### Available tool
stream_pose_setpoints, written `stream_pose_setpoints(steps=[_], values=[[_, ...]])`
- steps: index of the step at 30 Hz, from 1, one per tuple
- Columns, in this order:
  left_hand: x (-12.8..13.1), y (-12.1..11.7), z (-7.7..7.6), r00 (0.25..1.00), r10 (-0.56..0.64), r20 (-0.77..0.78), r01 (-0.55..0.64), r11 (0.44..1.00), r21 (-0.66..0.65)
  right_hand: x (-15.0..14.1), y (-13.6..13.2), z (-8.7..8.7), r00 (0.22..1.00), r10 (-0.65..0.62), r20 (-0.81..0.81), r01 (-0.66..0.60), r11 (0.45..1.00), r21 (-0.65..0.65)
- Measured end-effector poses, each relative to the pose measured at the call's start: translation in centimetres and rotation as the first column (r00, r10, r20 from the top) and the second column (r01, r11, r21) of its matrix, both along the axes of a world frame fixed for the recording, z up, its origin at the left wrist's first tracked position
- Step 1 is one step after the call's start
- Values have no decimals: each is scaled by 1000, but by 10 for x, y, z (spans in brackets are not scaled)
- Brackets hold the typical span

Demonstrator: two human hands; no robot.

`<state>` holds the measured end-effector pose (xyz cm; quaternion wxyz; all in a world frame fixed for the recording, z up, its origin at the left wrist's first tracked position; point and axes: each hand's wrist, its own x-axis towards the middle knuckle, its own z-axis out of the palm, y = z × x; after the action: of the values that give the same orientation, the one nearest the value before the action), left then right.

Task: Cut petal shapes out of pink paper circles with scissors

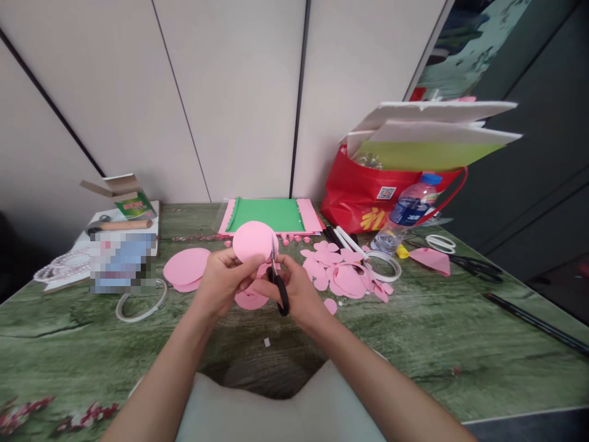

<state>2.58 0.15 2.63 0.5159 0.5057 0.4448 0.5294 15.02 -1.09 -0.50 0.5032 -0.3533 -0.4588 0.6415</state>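
My left hand [225, 275] pinches a round pink paper disc [252, 241] by its lower edge, raised above the table. Black-handled scissors [281, 294] are gripped in my right hand [297, 288], their blades pointing up at the right edge of the disc. Whether the blades have cut into the paper I cannot tell. Beneath my hands lie more pink paper pieces [251, 299], partly hidden. To the left rest large pink paper circles [186, 268], overlapping. Right of my hands spreads a pile of small pink paper cutouts [347, 279].
Behind my hands lie green and pink sheets [267, 215]. A red bag [343, 184] holding boards stands at back right, with a water bottle [411, 212] before it. Tape rolls [384, 267] lie about. A wooden-handled tool [126, 225] and small box [134, 205] sit left.
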Motion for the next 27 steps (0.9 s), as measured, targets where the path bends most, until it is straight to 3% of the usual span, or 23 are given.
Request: stream_pose_setpoints(steps=[20, 27], values=[[-3, 1, -1, 1000, 11, -9, -11, 999, 45, 1, 0, 1, 998, -6, 59, 4, 999, 44], [-3, -1, 1, 999, 11, 31, -12, 999, 49, 0, 2, -7, 1000, 19, -16, -18, 1000, 21]])
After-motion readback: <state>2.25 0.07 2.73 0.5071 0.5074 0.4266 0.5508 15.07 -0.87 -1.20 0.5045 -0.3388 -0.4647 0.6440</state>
